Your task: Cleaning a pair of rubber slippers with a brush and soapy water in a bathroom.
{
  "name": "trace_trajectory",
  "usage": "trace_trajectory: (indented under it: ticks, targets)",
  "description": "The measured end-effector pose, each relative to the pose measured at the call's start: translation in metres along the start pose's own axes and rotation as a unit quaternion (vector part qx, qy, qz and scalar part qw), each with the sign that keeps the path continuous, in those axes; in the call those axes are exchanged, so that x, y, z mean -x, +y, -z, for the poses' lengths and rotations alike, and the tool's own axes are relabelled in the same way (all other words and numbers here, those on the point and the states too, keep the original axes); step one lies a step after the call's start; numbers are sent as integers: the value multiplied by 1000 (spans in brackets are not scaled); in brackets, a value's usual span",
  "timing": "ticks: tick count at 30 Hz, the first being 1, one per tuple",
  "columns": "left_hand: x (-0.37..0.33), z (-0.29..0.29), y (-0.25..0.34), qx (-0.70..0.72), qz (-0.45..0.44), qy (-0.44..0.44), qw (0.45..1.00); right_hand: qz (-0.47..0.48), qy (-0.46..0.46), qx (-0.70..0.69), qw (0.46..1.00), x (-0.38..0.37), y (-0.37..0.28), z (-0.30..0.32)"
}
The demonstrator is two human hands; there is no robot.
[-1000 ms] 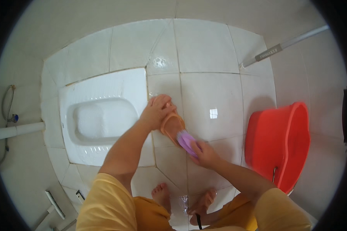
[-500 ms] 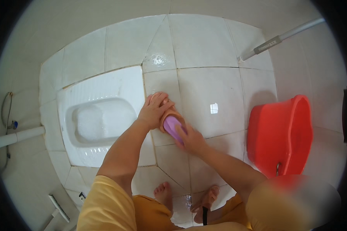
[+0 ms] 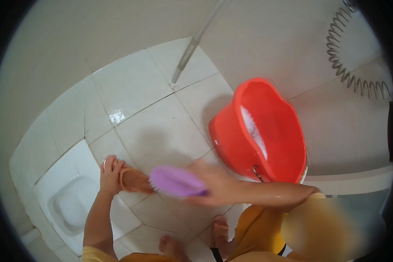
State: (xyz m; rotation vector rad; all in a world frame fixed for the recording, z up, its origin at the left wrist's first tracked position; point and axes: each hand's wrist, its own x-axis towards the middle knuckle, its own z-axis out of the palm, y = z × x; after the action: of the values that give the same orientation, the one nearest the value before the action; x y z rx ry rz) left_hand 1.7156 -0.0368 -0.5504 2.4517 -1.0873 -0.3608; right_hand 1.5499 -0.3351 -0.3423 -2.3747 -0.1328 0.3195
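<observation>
My left hand (image 3: 112, 177) grips a tan sandal (image 3: 137, 181) at one end, its fingers wrapped over the strap, just above the floor tiles beside the squat toilet. A purple scrub brush (image 3: 174, 180) with pale bristles is in my right hand (image 3: 216, 181), lifted off to the right of the sandal; motion blurs that hand. The bristles point left, close to the sandal's sole end. A similar sandal (image 3: 219, 227) is on my right foot, while my left foot (image 3: 170, 245) is bare.
A red bucket (image 3: 225, 133) stands at the right, with white foam (image 3: 253, 131) along its inside. The white squat toilet (image 3: 85, 161) is set in the floor at left. A grey pole (image 3: 188, 54) leans at the back. A coiled hose (image 3: 336, 61) hangs on the right wall.
The view has swung right, toward the bucket. My right hand has drawn the brush away from the sandal and raised it to the right; my left hand still holds the sandal.
</observation>
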Motion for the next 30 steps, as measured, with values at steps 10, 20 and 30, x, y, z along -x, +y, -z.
trace_trajectory:
  ticks: [10,20,30]
  targets:
    - [-6,-16,27,-17,128,-18,992,-414,328,273,805,108,228,97]
    - [1,-17,28,-30,166,1,986,-247,294,-321,865,106,188,137]
    - [10,-35,42,-14,229,35,973,-105,55,-34,992,-40,33,14]
